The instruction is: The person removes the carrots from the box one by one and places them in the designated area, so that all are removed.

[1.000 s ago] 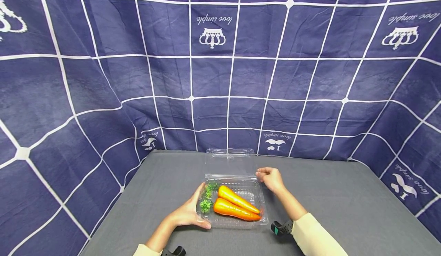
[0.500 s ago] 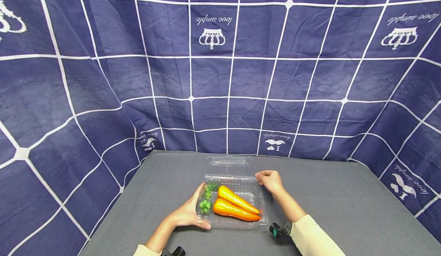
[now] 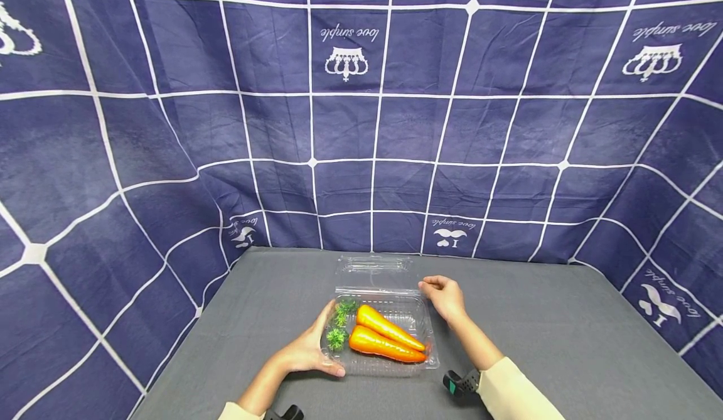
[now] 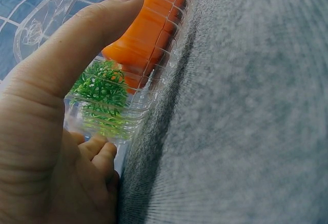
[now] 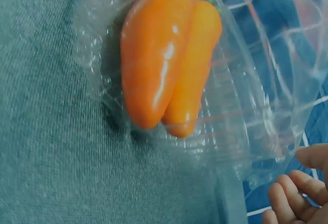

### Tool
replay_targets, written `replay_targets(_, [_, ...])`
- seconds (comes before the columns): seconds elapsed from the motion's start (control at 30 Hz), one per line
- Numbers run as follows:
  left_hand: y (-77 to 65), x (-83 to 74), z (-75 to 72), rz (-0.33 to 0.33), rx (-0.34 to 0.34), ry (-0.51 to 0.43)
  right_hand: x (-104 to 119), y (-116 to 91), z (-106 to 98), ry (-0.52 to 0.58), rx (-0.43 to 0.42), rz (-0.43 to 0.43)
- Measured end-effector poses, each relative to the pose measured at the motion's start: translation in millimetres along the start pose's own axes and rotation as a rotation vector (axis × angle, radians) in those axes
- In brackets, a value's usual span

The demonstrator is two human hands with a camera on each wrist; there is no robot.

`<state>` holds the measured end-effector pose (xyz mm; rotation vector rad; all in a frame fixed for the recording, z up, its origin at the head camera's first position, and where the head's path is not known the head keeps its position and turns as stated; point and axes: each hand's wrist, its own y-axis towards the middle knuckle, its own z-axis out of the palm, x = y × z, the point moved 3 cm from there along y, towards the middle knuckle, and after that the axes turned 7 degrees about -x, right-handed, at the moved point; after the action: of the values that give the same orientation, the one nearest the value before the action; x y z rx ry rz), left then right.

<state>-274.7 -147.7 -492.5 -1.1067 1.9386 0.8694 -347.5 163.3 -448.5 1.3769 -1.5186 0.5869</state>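
Observation:
A clear plastic clamshell container [image 3: 395, 370] lies on the table with its lid [image 3: 378, 275] folded back. Inside are two orange carrots [image 3: 390, 344] with leafy green tops [image 3: 337, 338], lying side by side. My left hand [image 3: 307, 348] grips the container's left end, thumb along the front side and fingers round the far left. In the left wrist view the thumb [image 4: 77, 44] crosses in front of the wall. My right hand [image 3: 445, 294] is beside the right end of the hinge, fingers loosely curled. In the right wrist view its thumb tip is close to the lid's edge; contact is unclear.
A grey cloth [image 3: 536, 319] covers the table. Behind and at both sides hangs a dark blue curtain [image 3: 429, 125] with white lines and prints. Black bands [image 3: 463, 382] are on both wrists, below cream sleeves.
The lid has tipped further back, away from me, and then stays put. My right hand dips slightly, then lifts a little with its fingertips parting. My left hand stays in place.

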Motion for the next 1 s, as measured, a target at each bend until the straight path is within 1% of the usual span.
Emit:
replay_targets(0.2, [-1.2,0.2,-0.2,0.006,-0.001,0.0,12,-8,1,-0.026,-0.044,-0.102])
replay_targets(0.27, [-1.3,0.3,-0.2,0.004,-0.001,0.0,19,-12,2,-0.016,-0.045,-0.135])
replay_targets(0.37, [-1.2,0.3,-0.3,0.002,0.001,-0.002,30,-19,7,0.027,-0.023,-0.199])
replay_targets(0.5, [-0.8,0.2,-0.2,0.002,0.001,-0.002,43,-28,18,0.087,0.061,-0.263])
replay_targets(0.6, [-0.5,-0.2,-0.3,0.008,-0.001,-0.001,48,-35,27,0.101,0.137,-0.277])
replay_targets(0.73, [-0.1,-0.2,-0.5,0.017,-0.004,-0.001,50,-42,38,0.086,0.224,-0.273])
replay_targets(0.87, [0.0,0.3,-0.3,0.011,-0.006,-0.006,48,-48,46,0.06,0.314,-0.273])
replay_targets(1.0, [-0.2,0.6,0.1,0.003,-0.006,-0.019,44,-52,53,0.03,0.37,-0.296])
